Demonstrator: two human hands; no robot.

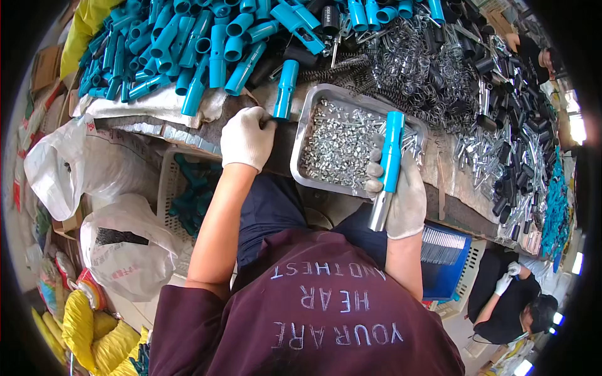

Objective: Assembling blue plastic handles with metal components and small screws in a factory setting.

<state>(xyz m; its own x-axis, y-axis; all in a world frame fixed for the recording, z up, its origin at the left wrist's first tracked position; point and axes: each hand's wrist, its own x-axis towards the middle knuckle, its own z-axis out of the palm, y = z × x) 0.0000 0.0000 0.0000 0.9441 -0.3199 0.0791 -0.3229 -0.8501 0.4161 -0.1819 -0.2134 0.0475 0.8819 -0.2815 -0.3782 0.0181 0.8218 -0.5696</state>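
A teal tube [392,150] is gripped by the right hand [407,199] at the tray [300,145] — its silver end [380,212] is judged already fitted. Left hand [248,139]: curled, pinch not determinable. Many tubes [217,57] are left heaped.

Over the right hand [407,194] stretches a matt knitted glove, and the slotted tube [393,147] it grips is smooth, glossy teal with a bright polished metal end; painted metal or plastic, I can't tell from here. Just left of that hand, a smooth metal tray [300,147] holds shiny metal pieces [335,141]. Beyond them glint wire coil springs [411,62]. Left of the cloth-gloved left hand [246,139] sags a crinkled, thin plastic bag [81,163].
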